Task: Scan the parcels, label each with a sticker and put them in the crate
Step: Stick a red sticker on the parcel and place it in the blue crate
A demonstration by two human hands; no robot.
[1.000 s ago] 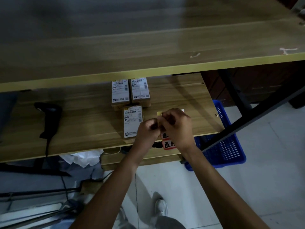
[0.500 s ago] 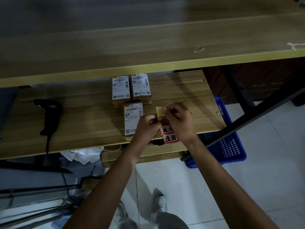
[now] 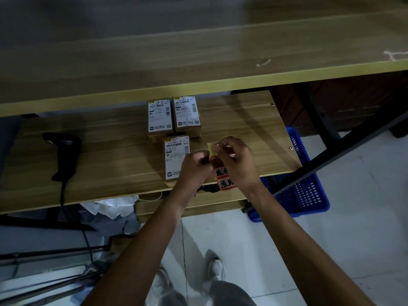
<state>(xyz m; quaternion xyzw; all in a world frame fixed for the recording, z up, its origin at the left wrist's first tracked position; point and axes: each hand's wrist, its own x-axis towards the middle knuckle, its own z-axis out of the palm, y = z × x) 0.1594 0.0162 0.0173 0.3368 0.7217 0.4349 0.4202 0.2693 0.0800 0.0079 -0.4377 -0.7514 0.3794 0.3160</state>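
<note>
three brown cardboard parcels with white labels (image 3: 175, 138) lay unstickered on the wooden counter (image 3: 110, 164), none visibly in the blue plastic crate (image 3: 306, 193) at right. both hands (image 3: 217, 164) pinched the yellow-backed strip of red stickers (image 3: 221, 177), apparently peeling one.

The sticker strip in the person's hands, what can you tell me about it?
The sticker strip is a narrow yellowish backing sheet carrying red-edged stickers with bold black characters; two near the bottom show clearly. It hangs over the shelf's front edge, just right of the nearest parcel. The left hand pinches its side, and the right hand pinches near its top, seemingly peeling a sticker.
</note>
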